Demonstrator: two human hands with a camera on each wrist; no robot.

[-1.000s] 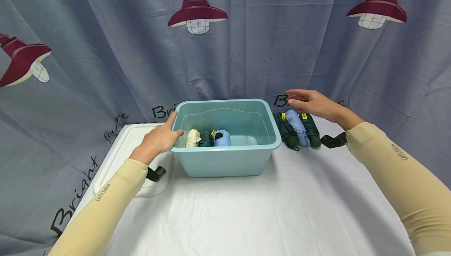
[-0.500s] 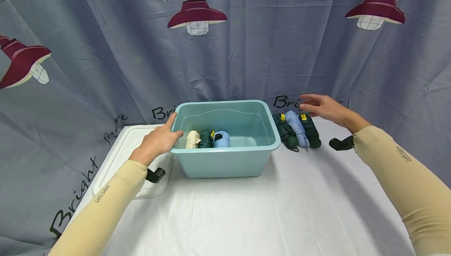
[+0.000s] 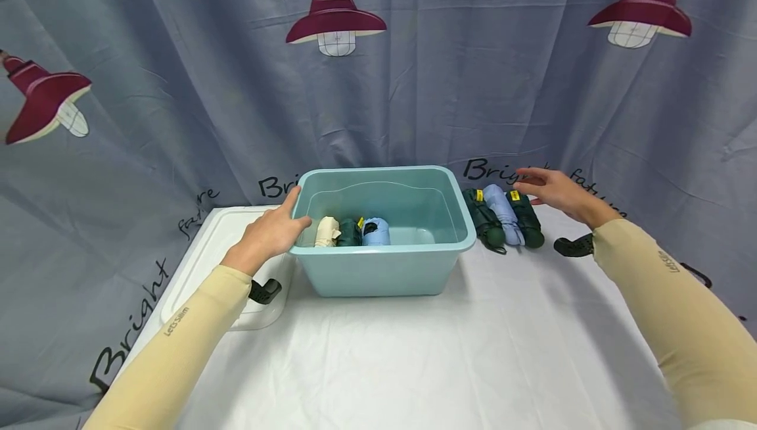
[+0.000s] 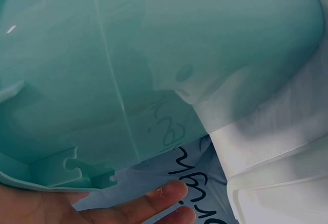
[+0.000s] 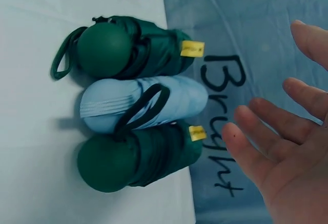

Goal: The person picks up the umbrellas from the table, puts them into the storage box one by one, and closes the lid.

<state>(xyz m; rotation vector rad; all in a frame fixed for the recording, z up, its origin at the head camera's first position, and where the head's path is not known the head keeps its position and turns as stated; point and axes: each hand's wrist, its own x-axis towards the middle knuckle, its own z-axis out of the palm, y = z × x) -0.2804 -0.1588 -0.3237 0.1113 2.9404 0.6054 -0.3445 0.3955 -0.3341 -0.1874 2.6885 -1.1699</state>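
My left hand [image 3: 266, 233] rests on the left rim of a teal plastic bin [image 3: 378, 275], thumb over the rim. In the left wrist view, its fingers [image 4: 148, 203] extend straight outside the bin. Inside the bin, a cream rolled bundle [image 3: 326, 231], a dark green one [image 3: 349, 233] and a light blue one [image 3: 376, 235] stand side by side. Right of the bin lie two dark green folded umbrellas [image 5: 141, 49] with a light blue folded umbrella [image 5: 179, 98] between them. My right hand [image 3: 556, 192] hovers, holding nothing, by the far end of the rightmost green umbrella [image 3: 525, 221].
A white lid [image 3: 204, 269] lies flat on the table left of the bin, partly under my left arm. The white-covered table [image 3: 414, 364] ends at a grey-blue curtain [image 3: 414, 88] printed with lamps and lettering, close behind the bin and umbrellas.
My right hand has moved rightward and down, from above the umbrellas to beside the rightmost green one. My left hand, the bin and the umbrellas stay in place.
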